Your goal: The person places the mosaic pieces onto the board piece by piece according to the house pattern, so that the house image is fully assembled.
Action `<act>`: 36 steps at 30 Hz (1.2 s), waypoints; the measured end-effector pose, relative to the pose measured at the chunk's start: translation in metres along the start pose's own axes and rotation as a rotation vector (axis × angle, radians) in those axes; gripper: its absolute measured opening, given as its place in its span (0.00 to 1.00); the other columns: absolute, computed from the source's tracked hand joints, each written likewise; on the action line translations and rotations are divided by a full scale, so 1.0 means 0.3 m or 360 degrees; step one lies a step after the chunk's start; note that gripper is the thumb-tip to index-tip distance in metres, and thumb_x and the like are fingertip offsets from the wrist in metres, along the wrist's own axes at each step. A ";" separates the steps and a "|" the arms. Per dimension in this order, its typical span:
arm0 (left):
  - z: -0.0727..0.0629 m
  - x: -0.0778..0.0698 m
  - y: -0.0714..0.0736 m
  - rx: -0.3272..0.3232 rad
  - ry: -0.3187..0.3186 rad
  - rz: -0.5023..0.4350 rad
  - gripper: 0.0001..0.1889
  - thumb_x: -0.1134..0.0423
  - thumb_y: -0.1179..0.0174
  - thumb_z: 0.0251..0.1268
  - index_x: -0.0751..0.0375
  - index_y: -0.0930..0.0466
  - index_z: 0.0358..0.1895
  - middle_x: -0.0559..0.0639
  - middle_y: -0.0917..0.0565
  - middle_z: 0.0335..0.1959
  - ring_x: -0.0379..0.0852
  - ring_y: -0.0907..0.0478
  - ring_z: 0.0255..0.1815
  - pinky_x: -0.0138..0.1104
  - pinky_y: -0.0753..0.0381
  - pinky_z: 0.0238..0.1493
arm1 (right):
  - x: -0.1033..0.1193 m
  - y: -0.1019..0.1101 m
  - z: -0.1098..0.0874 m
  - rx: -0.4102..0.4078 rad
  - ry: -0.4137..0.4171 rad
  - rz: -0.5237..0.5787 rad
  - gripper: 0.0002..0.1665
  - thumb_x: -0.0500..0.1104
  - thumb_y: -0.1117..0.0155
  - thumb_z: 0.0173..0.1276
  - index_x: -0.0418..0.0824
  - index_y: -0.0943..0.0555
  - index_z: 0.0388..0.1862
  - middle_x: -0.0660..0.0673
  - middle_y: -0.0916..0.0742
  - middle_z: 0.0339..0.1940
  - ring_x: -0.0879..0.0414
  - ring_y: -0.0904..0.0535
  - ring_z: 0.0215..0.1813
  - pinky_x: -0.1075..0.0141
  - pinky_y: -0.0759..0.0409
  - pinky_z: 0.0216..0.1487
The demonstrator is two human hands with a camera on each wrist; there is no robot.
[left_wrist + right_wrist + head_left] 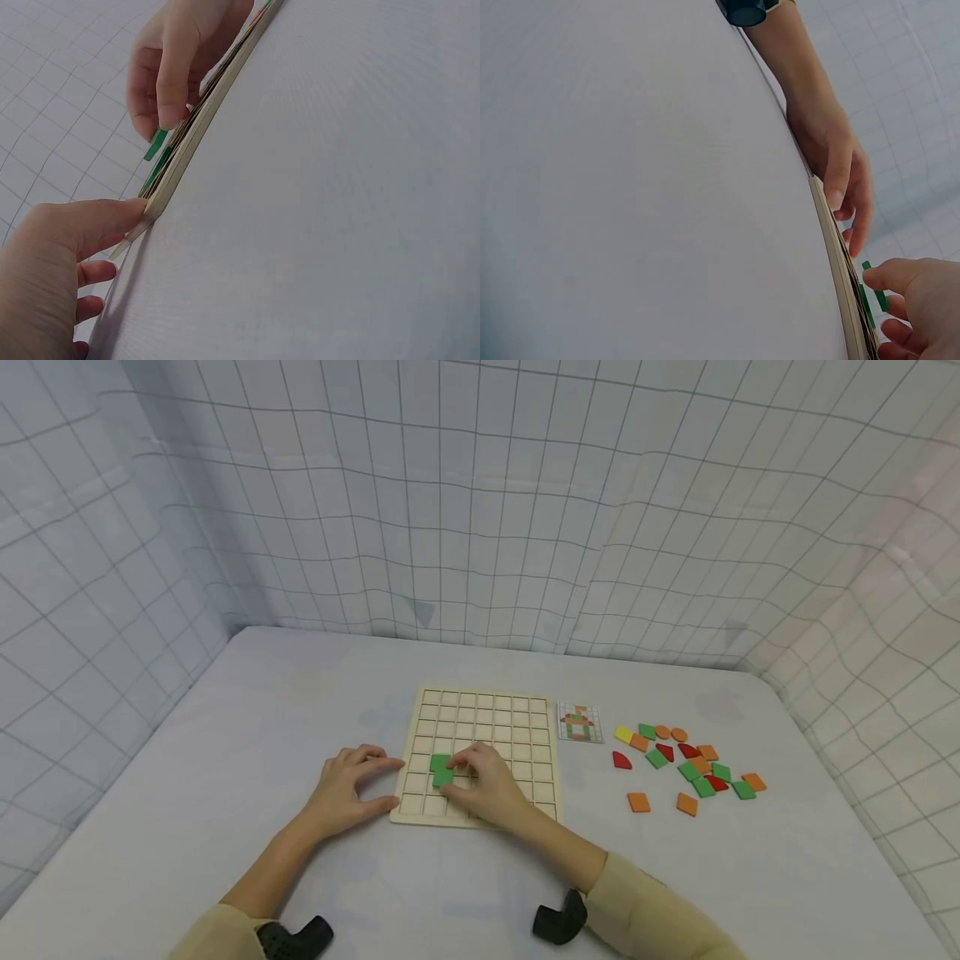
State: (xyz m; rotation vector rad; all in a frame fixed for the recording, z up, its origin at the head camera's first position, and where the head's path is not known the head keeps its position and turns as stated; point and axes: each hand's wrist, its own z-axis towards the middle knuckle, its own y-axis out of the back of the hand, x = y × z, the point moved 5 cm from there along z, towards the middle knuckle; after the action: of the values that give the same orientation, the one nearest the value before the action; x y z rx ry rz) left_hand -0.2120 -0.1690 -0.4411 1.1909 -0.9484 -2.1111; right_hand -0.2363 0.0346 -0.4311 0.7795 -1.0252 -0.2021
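Note:
A square wooden grid board (480, 703) lies flat on the table. Over its lower left part, my right hand (491, 789) pinches a green square tile (443, 777) between thumb and fingers. Seen from the left wrist, this held green tile (155, 145) is tilted and slightly above the board. Another green tile (438, 762) lies on the grid beside it. My left hand (345, 793) rests at the board's left edge, thumb and index fingertip touching the rim; its thumb (112, 217) is at the near corner in the left wrist view.
A small pattern card (579, 722) lies right of the board. Beyond it are scattered loose pieces: orange squares (639, 802), green squares (657, 759), red quarter-rounds (622, 761), orange discs (678, 734) and a yellow square (623, 734). Grid-patterned curtains (480, 527) enclose the table's back and sides.

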 end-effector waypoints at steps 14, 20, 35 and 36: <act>0.000 -0.006 0.005 -0.0007 -0.0005 -0.0014 0.23 0.53 0.31 0.45 0.53 0.19 0.48 0.50 0.25 0.45 0.51 0.33 0.44 0.48 0.41 0.43 | 0.020 -0.019 0.004 -0.0050 0.0092 -0.0191 0.12 0.44 0.29 0.51 0.42 0.18 0.34 0.50 0.22 0.33 0.59 0.30 0.37 0.69 0.32 0.39; 0.001 -0.007 0.008 -0.0005 -0.0010 -0.0008 0.23 0.53 0.32 0.45 0.52 0.19 0.48 0.49 0.25 0.45 0.50 0.33 0.44 0.47 0.41 0.42 | 0.023 -0.021 0.002 -0.0067 0.0096 -0.0250 0.12 0.45 0.29 0.50 0.42 0.18 0.33 0.50 0.22 0.34 0.59 0.30 0.37 0.68 0.33 0.39; 0.001 -0.009 0.005 0.0000 -0.0001 -0.0011 0.22 0.53 0.31 0.45 0.52 0.19 0.48 0.49 0.25 0.44 0.50 0.33 0.44 0.48 0.41 0.42 | 0.020 -0.016 -0.002 -0.0046 0.0035 -0.0142 0.12 0.44 0.29 0.50 0.43 0.17 0.35 0.49 0.22 0.34 0.59 0.31 0.37 0.69 0.33 0.40; 0.001 -0.009 0.004 0.0000 -0.0001 -0.0009 0.23 0.53 0.31 0.45 0.52 0.19 0.48 0.49 0.25 0.44 0.50 0.33 0.44 0.48 0.41 0.42 | 0.021 -0.012 -0.001 -0.0032 0.0015 -0.0106 0.12 0.44 0.29 0.51 0.43 0.17 0.35 0.49 0.22 0.34 0.59 0.31 0.37 0.69 0.33 0.39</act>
State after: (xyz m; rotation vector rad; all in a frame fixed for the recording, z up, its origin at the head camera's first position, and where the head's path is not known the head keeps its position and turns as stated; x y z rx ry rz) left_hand -0.2108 -0.1677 -0.4388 1.1945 -0.9463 -2.1158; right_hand -0.2320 0.0290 -0.4294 0.7963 -0.9878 -0.2655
